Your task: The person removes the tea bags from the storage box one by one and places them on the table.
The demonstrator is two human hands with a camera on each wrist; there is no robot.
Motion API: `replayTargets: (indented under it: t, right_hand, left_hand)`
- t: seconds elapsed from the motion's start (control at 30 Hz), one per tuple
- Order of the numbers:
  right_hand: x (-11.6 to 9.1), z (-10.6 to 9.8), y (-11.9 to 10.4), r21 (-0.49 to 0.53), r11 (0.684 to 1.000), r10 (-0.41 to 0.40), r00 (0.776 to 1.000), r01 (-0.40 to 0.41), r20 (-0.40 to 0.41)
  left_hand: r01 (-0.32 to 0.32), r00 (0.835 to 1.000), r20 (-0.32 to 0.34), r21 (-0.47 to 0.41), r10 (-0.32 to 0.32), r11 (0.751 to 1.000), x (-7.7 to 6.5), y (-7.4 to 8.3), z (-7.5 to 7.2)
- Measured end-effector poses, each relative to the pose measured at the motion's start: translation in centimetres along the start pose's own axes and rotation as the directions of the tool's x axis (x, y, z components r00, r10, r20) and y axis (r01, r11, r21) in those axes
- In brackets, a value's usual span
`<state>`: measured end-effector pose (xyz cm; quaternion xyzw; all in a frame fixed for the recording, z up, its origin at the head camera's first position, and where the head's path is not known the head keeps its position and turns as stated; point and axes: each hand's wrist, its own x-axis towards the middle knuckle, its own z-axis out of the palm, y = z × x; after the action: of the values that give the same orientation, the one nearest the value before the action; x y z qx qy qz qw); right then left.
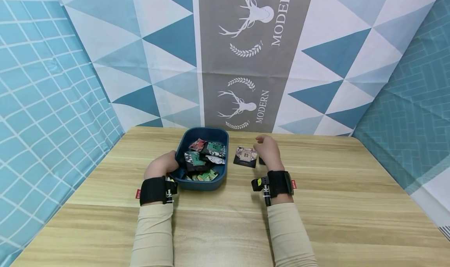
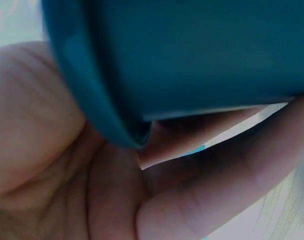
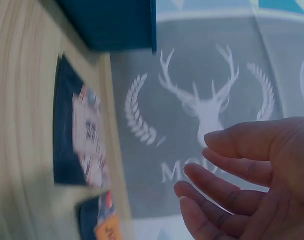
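Observation:
A dark blue plastic basket (image 1: 200, 186) stands at the table's back, with several small printed sachets (image 1: 194, 160) inside. My left hand (image 1: 161, 166) grips its left side; in the left wrist view the rim lies in the crook of the hand, with fingers (image 2: 226, 185) along the outer wall. My right hand (image 1: 268, 152) hovers right of the basket with nothing in it, its fingers loosely bent and apart in the right wrist view. Close by on the table lies a black sachet with a pinkish pattern (image 1: 246, 154). Another sachet with an orange patch (image 3: 103, 220) lies beside it, mostly hidden by the hand in the head view.
The wood-grain table (image 1: 218, 228) ends at the back against a grey, white and blue patterned cloth (image 1: 242, 68). Blue tiled-pattern cloth (image 1: 42, 103) hangs along the left side, and a teal one (image 1: 415, 114) on the right. Green pieces (image 1: 205, 176) lie at the basket's near end.

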<state>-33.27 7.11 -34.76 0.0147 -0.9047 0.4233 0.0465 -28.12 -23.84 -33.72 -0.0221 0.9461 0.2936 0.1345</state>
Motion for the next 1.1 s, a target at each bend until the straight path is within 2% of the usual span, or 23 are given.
replayTargets:
  t: [0.13, 0.27, 0.33, 0.5, 0.67, 0.83, 0.97, 1.1]
  right_hand:
    - [-0.1, 0.7, -1.3, -0.039, 0.999, -0.03, 0.999, 0.031, 0.025]
    - [0.9, 2.4, -0.7, -0.079, 0.99, -0.121, 0.993, 0.121, 0.0]
    - [0.8, 2.7, -1.2, -0.083, 0.987, -0.14, 0.99, 0.139, -0.003]
    - [-1.6, 2.1, -4.4, -0.096, 0.985, -0.139, 0.99, 0.141, 0.018]
    - [-2.8, 3.0, -5.8, -0.188, 0.962, -0.192, 0.98, 0.198, 0.05]
    - [-3.5, 3.9, -6.7, -0.204, 0.95, -0.223, 0.971, 0.237, 0.089]
    - [-3.8, 4.3, -7.3, -0.225, 0.933, -0.259, 0.957, 0.282, 0.127]
    - [-4.1, 5.0, -7.6, -0.249, 0.902, -0.316, 0.932, 0.354, 0.178]
  left_hand:
    - [0.016, 1.0, 0.0, -0.018, -0.016, 1.0, 0.1, -0.1, -0.1]
    - [0.013, 1.0, 0.0, 0.003, -0.013, 1.0, -0.1, -0.1, -0.1]
    - [0.006, 1.0, -0.002, 0.02, -0.006, 1.0, -0.2, 0.0, -0.2]
    - [-0.002, 1.0, -0.006, 0.029, 0.002, 1.0, -0.3, 0.0, -0.2]
    - [0.01, 1.0, 0.001, 0.001, -0.01, 1.0, -0.2, -0.1, -0.1]
    - [0.021, 1.0, 0.012, -0.011, -0.021, 1.0, 0.0, -0.3, -0.1]
    - [0.021, 1.0, 0.014, -0.016, -0.021, 1.0, 0.2, -0.3, -0.1]
    - [0.019, 1.0, 0.015, -0.022, -0.018, 1.0, 0.2, -0.4, -0.1]
